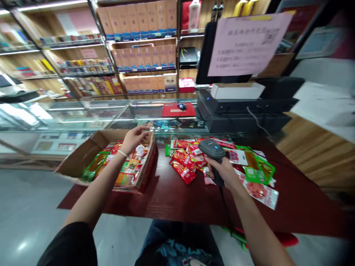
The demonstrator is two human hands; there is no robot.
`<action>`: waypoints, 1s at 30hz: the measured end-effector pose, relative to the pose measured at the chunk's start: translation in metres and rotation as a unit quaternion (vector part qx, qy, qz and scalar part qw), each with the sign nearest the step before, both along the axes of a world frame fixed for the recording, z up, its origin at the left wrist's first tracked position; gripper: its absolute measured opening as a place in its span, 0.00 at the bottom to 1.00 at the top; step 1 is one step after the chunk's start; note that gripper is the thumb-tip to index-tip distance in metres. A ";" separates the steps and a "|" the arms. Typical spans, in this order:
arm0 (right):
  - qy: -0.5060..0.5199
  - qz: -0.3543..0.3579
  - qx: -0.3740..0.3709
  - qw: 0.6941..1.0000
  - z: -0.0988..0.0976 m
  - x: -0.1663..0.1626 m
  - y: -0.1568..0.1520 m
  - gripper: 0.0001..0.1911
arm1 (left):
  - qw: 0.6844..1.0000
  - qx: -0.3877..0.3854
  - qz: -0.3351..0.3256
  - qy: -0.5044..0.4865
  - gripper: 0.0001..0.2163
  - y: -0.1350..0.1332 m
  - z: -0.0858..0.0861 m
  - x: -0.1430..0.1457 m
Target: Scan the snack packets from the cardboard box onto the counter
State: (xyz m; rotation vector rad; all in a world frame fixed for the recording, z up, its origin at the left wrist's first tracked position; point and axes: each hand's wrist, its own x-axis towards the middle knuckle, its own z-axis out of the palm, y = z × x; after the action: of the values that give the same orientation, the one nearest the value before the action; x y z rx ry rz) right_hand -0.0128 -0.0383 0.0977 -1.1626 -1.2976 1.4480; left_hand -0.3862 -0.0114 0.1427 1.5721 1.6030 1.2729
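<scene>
Head view: the right hand [224, 170] grips a scanner [212, 148] over loose packets [184, 171] at right; the left hand [135, 138], fingers parted, seemingly empty, hovers above the left box [79, 157], partly filled. Work looks midway.

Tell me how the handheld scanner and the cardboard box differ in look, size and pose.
The scanner is dark with a blue light; the cardboard box is brown inside.
The scanner is far smaller than the box.
The scanner is held up in the right grip; the box stands open on the table.
</scene>
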 end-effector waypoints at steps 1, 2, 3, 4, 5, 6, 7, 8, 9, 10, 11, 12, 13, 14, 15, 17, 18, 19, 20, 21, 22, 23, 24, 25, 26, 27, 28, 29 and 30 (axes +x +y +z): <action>-0.003 0.014 0.001 1.000 0.001 -0.015 0.003 0.19 | 1.000 0.006 0.030 -0.007 0.19 -0.007 -0.003 -0.017; -0.007 0.031 0.007 0.999 0.002 -0.030 0.006 0.19 | 0.998 0.009 0.059 -0.011 0.19 -0.014 -0.006 -0.033; -0.011 0.050 0.016 0.999 0.003 -0.046 0.008 0.19 | 0.996 0.010 0.086 -0.012 0.19 -0.022 -0.010 -0.047; -0.015 0.068 0.026 0.997 0.003 -0.061 0.010 0.19 | 0.994 0.010 0.109 -0.010 0.18 -0.030 -0.013 -0.060; -0.018 0.088 0.035 0.995 0.004 -0.076 0.012 0.20 | 0.992 0.009 0.128 -0.006 0.18 -0.039 -0.017 -0.073; -0.022 0.108 0.044 0.993 0.004 -0.090 0.013 0.20 | 0.990 0.006 0.143 -0.003 0.18 -0.048 -0.020 -0.084; -0.026 0.126 0.050 0.990 0.004 -0.104 0.015 0.19 | 0.988 0.001 0.152 0.001 0.18 -0.057 -0.024 -0.095; -0.033 0.144 0.054 0.987 0.005 -0.118 0.016 0.19 | 0.987 -0.004 0.161 0.004 0.18 -0.066 -0.027 -0.106; -0.039 0.162 0.055 0.984 0.005 -0.131 0.016 0.19 | 0.986 -0.013 0.165 0.007 0.18 -0.075 -0.030 -0.117; -0.043 0.179 0.055 0.981 0.007 -0.144 0.016 0.20 | 0.985 -0.023 0.168 0.012 0.19 -0.084 -0.033 -0.127; -0.045 0.196 0.055 0.978 0.008 -0.156 0.016 0.20 | 0.985 -0.035 0.170 0.019 0.19 -0.092 -0.036 -0.137; -0.045 0.212 0.053 0.975 0.010 -0.168 0.015 0.21 | 0.983 -0.048 0.176 0.030 0.19 -0.099 -0.039 -0.147; -0.041 0.228 0.050 0.972 0.012 -0.180 0.013 0.21 | 0.980 -0.060 0.186 0.045 0.18 -0.105 -0.042 -0.156; -0.036 0.241 0.047 0.969 0.014 -0.191 0.011 0.21 | 0.975 -0.072 0.199 0.063 0.18 -0.110 -0.045 -0.164; -0.031 0.252 0.044 0.966 0.016 -0.201 0.009 0.20 | 0.970 -0.084 0.213 0.085 0.17 -0.114 -0.048 -0.171; -0.030 0.268 0.039 0.962 0.018 -0.218 0.005 0.20 | 0.956 -0.103 0.240 0.137 0.15 -0.121 -0.053 -0.183; -0.033 0.276 0.040 0.960 0.018 -0.226 0.003 0.19 | 0.948 -0.110 0.248 0.165 0.15 -0.123 -0.057 -0.187; -0.037 0.285 0.043 0.957 0.018 -0.233 0.002 0.19 | 0.942 -0.115 0.252 0.191 0.14 -0.124 -0.060 -0.190; -0.042 0.294 0.046 0.954 0.016 -0.240 0.001 0.19 | 0.936 -0.122 0.252 0.212 0.13 -0.125 -0.063 -0.191; -0.046 0.304 0.047 0.951 0.015 -0.246 0.001 0.18 | 0.932 -0.131 0.249 0.230 0.13 -0.125 -0.066 -0.192; -0.049 0.313 0.046 0.947 0.012 -0.251 0.001 0.17 | 0.928 -0.142 0.242 0.246 0.12 -0.124 -0.068 -0.192; -0.051 0.321 0.044 0.945 0.010 -0.256 0.001 0.17 | 0.924 -0.155 0.232 0.262 0.12 -0.123 -0.070 -0.191; -0.053 0.328 0.042 0.942 0.007 -0.261 0.001 0.17 | 0.919 -0.169 0.218 0.281 0.12 -0.122 -0.072 -0.189; -0.052 0.333 0.041 0.941 0.004 -0.264 0.001 0.16 | 0.913 -0.185 0.199 0.305 0.12 -0.121 -0.074 -0.187; -0.049 0.335 0.039 0.940 0.002 -0.267 0.000 0.16 | 0.903 -0.203 0.175 0.334 0.12 -0.119 -0.076 -0.185; -0.044 0.336 0.036 0.940 0.001 -0.269 0.000 0.16 | 0.891 -0.225 0.148 0.365 0.13 -0.118 -0.079 -0.182; -0.037 0.334 0.031 0.941 -0.001 -0.270 0.000 0.16 | 0.874 -0.253 0.121 0.396 0.16 -0.116 -0.082 -0.179; -0.030 0.333 0.025 0.942 -0.001 -0.271 0.000 0.17 | 0.853 -0.285 0.100 0.425 0.20 -0.116 -0.085 -0.176; -0.025 0.333 0.019 0.942 -0.002 -0.271 -0.001 0.17 | 0.831 -0.316 0.084 0.449 0.25 -0.115 -0.090 -0.174</action>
State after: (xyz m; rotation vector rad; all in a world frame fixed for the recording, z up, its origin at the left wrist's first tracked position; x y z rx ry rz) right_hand -0.2841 -0.0388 0.0961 -0.7579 -1.8556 1.8577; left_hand -0.5603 -0.1264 0.0532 1.6550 2.4133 -0.1001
